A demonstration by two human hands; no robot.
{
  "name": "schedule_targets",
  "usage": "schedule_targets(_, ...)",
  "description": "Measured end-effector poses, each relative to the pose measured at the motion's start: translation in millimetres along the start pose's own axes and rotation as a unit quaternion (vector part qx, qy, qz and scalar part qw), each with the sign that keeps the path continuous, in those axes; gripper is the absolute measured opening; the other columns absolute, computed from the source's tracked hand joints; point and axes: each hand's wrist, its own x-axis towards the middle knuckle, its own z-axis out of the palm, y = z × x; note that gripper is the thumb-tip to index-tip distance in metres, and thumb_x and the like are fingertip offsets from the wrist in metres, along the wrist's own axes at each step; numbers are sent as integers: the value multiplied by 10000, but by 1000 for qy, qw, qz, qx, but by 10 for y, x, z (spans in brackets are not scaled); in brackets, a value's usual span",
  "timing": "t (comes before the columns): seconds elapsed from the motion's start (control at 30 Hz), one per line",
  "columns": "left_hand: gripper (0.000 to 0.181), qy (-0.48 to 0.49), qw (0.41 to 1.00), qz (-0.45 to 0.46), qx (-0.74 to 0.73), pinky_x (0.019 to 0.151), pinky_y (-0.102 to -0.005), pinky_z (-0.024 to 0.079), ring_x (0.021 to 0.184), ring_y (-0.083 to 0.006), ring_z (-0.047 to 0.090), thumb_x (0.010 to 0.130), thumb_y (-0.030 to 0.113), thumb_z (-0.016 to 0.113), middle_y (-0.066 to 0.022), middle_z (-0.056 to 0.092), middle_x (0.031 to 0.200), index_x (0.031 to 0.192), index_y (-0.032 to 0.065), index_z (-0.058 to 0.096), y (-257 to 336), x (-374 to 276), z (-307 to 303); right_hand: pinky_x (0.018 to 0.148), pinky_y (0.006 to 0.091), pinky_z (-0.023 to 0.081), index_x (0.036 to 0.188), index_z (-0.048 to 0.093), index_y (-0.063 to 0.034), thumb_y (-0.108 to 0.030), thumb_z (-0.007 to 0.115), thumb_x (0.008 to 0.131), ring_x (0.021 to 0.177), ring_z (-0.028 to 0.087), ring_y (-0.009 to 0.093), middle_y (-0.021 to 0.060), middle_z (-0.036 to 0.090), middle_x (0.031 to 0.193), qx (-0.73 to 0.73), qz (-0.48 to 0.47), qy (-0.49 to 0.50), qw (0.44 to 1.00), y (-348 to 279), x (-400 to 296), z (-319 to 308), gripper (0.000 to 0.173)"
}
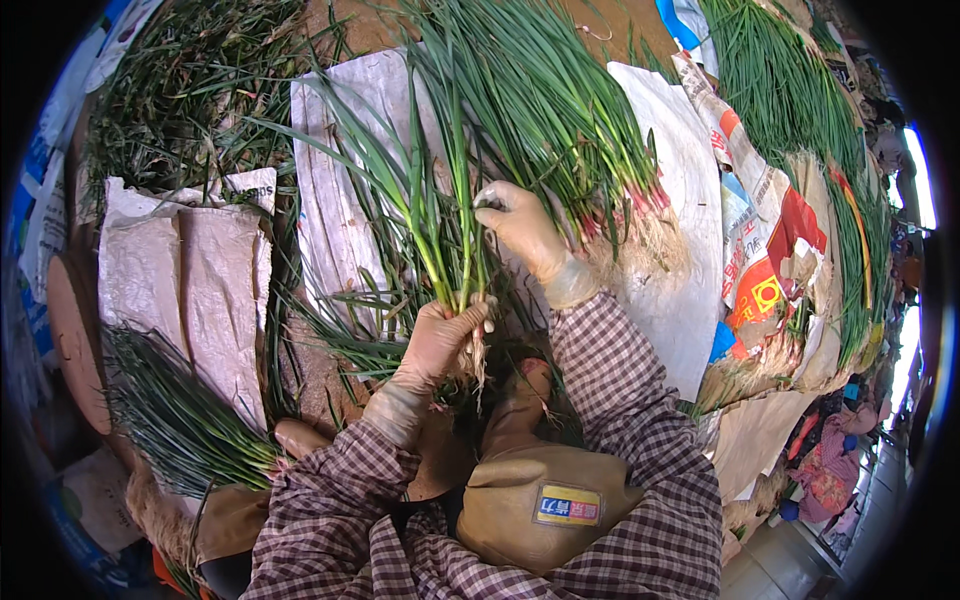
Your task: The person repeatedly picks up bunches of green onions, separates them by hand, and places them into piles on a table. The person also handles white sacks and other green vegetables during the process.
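My left hand (439,337), in a thin pale glove, grips a few green plants with red-tinged stem bases, likely green garlic or scallions (427,240). Their leaves fan out ahead, and the pale roots (474,356) hang below my fist. Just right of these stems is my right hand (525,229), gloved too. Its thumb and index finger are curled with a small gap, and I see nothing between them. Beyond it, a large pile of the same plants (555,112) lies on a white woven sack (686,210), roots toward me.
Loose trimmed leaves (202,97) heap at the upper left. A smaller bunch (187,412) rests on a folded sack (217,285) at left. More bunches (780,82) lie along the right, beside a printed sack (765,247). My brown boots (517,412) are close below my hands.
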Motion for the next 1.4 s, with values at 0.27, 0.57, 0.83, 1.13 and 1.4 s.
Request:
schedule_targets(0.27,120,-40,998,-28,-44,482,-189,427,535,-75,549,853,114,641,-24,619,672,906,7,648,115,-63,-2,418,186,348,906,515,-23,-82,487,897,490,395,82,-22,439,644,469,147,60,869,-158,-220,-40,65)
schedule_targets(0.57,168,-94,991,-28,-92,427,-189,437,488,-98,550,888,109,582,-68,621,682,993,-20,607,203,-14,-166,492,191,338,885,491,-33,-82,420,929,575,386,78,5,425,707,-323,-145,382,854,-224,-751,-1287,97)
schedule_targets(0.83,129,-71,996,-51,-3,473,-182,435,517,-73,554,858,110,629,-27,629,684,933,7,650,175,-13,7,690,253,463,905,661,-67,-206,629,838,680,521,92,32,598,775,-172,-22,73,982,-315,-267,-100,158)
schedule_targets(1.13,176,-92,994,-46,-28,430,-179,434,487,-68,544,869,130,614,-51,625,669,978,-8,618,165,-7,-160,485,205,425,898,603,-60,-181,649,846,593,579,89,40,630,815,159,89,135,974,-248,-172,-422,140)
schedule_targets(1.4,247,-214,944,110,-227,461,-194,395,454,-63,454,873,283,602,15,548,615,998,71,586,808,-159,-463,541,227,460,880,586,-85,-86,591,860,604,553,104,39,623,783,184,100,78,975,-18,-557,-626,20)
